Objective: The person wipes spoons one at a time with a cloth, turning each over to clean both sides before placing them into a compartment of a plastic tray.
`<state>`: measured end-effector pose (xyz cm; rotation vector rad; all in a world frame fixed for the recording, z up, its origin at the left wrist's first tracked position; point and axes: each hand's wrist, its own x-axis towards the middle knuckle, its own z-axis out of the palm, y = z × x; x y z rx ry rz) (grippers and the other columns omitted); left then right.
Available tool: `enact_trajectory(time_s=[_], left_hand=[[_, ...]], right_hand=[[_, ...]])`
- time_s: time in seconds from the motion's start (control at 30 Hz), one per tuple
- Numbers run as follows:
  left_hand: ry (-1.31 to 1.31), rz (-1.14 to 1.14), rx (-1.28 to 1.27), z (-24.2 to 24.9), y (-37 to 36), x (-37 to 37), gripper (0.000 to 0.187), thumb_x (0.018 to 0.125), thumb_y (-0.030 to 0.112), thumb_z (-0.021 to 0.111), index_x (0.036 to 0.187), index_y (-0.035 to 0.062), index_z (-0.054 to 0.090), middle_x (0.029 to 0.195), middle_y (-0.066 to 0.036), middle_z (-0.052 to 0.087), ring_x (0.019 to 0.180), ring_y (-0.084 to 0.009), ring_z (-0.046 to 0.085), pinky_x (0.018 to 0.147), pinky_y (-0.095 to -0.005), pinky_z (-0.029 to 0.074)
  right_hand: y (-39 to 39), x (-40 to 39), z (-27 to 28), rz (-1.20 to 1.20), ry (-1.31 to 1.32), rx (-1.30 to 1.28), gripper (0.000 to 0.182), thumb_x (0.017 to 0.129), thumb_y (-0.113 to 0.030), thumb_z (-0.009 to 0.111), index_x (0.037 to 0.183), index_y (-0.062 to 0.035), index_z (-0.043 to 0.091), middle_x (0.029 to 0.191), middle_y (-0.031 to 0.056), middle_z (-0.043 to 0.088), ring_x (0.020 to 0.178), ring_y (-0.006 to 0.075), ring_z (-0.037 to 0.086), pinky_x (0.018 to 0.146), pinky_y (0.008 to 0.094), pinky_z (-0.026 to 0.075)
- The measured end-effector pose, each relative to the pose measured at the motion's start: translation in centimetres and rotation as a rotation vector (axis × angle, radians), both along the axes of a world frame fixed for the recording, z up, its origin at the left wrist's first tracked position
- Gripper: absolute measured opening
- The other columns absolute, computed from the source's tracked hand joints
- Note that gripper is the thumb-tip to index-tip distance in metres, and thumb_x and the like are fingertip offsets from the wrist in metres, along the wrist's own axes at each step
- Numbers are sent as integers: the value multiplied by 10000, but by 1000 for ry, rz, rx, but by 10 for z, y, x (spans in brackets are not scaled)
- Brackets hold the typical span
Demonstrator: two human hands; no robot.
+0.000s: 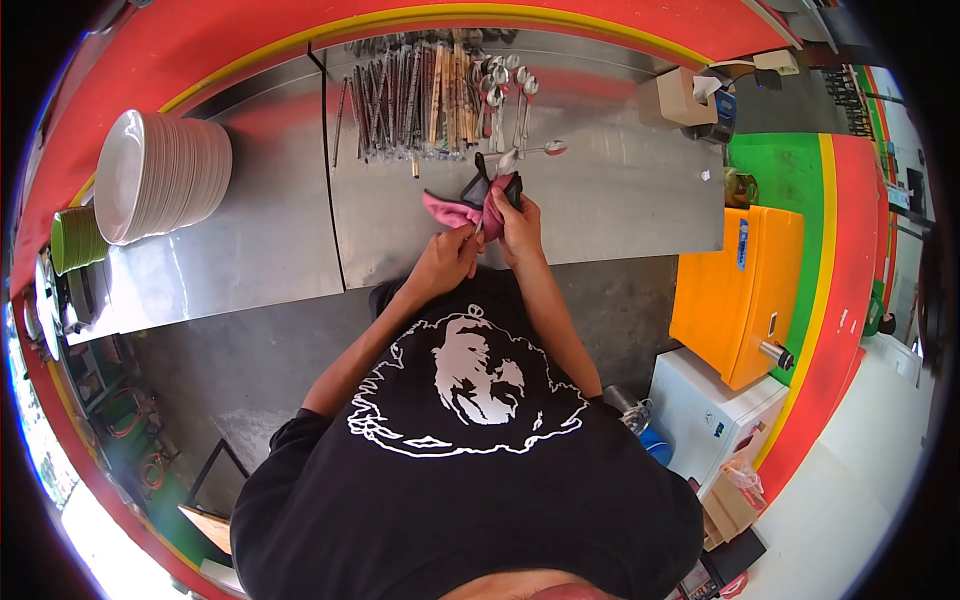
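Observation:
In front of my chest, my right hand [519, 228] grips a pink cloth [490, 215] with dark edging, folded around a metal spoon. The spoon's bowl [508, 160] seems to stick out beyond the cloth's far side. My left hand [446, 257] is closed, its fingertips pinching what looks like the end of the spoon's handle beside the cloth. A loose spoon [555, 148] lies crosswise on the steel counter [610, 205] just past the cloth. Farther back are several more spoons [495, 97], heaped together beside rows of wrapped chopsticks [400, 100].
Tall stacked white plates [165, 175] and green dishes [78, 240] stand at the counter's left. A tissue box [680, 97] is at its right end. An orange cooler box [735, 300] sits on a white chest [715, 400] to my right. A red ledge [560, 25] borders the back.

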<state>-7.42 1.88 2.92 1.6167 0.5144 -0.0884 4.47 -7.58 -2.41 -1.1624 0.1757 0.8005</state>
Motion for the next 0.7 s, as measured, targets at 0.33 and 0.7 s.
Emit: enact_trajectory(time_s=[0.33,0.7], left_hand=[[-50,35,81,-14,-5,-8,232,957,118,482,806,-39,562,552,-87,551,462,-126,532,464,-301,407],[-126,249,223,-22,-3,9,201,914,167,607,834,-16,626,631,-71,622,506,-125,561,479,-276,444]], right_hand=[[13,1,-7,-197,76,28,139,885,-132,667,946,-16,619,865,38,649,741,129,624,640,271,493],[-8,-4,4,63,-163,-62,180,910,-180,647,974,-14,618,754,17,615,666,84,574,564,230,453]])
